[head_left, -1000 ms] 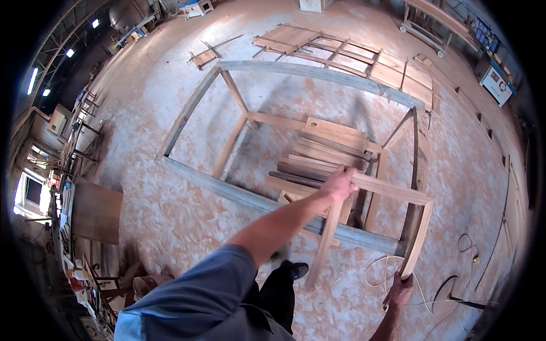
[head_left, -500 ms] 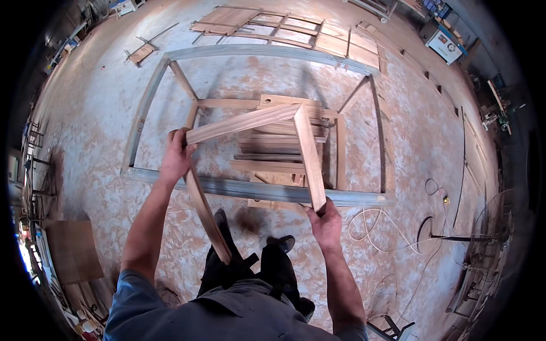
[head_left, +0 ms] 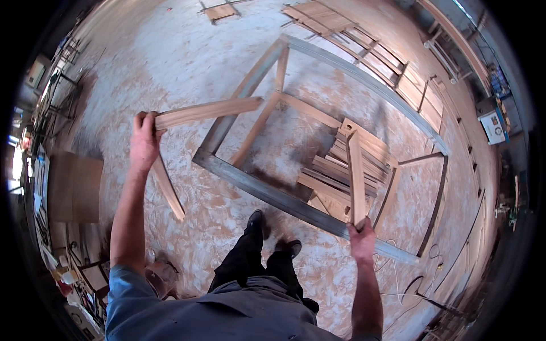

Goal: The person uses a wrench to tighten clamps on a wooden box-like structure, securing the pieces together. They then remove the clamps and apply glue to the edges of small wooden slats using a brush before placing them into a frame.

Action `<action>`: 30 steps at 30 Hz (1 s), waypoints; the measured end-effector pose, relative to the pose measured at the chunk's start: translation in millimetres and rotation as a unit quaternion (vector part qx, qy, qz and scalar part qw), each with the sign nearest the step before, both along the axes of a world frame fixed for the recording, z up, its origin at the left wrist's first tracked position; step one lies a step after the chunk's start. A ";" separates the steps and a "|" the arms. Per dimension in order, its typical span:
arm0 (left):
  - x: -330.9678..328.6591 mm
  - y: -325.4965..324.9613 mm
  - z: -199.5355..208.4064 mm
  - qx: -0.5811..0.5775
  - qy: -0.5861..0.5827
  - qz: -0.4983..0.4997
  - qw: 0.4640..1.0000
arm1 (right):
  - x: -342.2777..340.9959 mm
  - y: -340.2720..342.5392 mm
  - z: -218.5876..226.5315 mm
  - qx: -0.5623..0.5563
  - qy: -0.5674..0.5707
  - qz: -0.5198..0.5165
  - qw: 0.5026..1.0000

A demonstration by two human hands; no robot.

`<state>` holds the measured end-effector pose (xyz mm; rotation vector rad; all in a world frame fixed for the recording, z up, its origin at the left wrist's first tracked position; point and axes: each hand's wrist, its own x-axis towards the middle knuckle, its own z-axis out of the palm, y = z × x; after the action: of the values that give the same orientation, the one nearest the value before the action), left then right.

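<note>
At the left, my left hand (head_left: 146,142) is closed around the meeting ends of two pale wooden strips. The upper strip (head_left: 207,112) reaches right past the left side of a large frame, ending in a slanted cut. The lower strip (head_left: 169,190) slopes down toward the floor; my fingers hide whether the two are joined. My right hand (head_left: 362,241) grips the near end of a separate wooden strip (head_left: 355,179), which points away above a stack of boards. The big rectangular frame (head_left: 273,196), grey along its upper edges with wooden legs, stands in front of me.
Inside the frame, several boards (head_left: 333,176) lie stacked. Clamped wooden panels (head_left: 324,17) lie on the floor beyond it. A brown sheet (head_left: 75,187) leans at the left, near cluttered shelving. A pale cable (head_left: 392,281) loops over the floor at right, and a white-fronted machine (head_left: 493,126) stands farther off.
The two strips that met at a corner between my hands are now apart. My left hand has moved left, my right hand right and nearer, and the view has turned left.
</note>
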<state>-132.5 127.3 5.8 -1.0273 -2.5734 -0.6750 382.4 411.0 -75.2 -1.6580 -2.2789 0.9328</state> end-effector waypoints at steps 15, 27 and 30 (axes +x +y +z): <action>21.3 -132.7 -33.8 -0.005 -0.106 0.081 0.991 | -291.6 -59.4 -61.2 -0.010 -0.059 0.209 0.976; 30.1 -87.8 -16.4 -0.047 -0.207 -0.007 0.977 | -280.2 -29.4 34.5 0.144 0.122 0.376 0.907; 26.2 -48.9 -9.7 -0.068 -0.229 -0.098 0.966 | -286.5 -51.3 74.6 0.123 0.017 0.506 0.853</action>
<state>-106.3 78.4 -3.8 -1.3146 -2.9702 -0.8834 95.9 359.7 -0.6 -0.2259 -3.0580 0.7111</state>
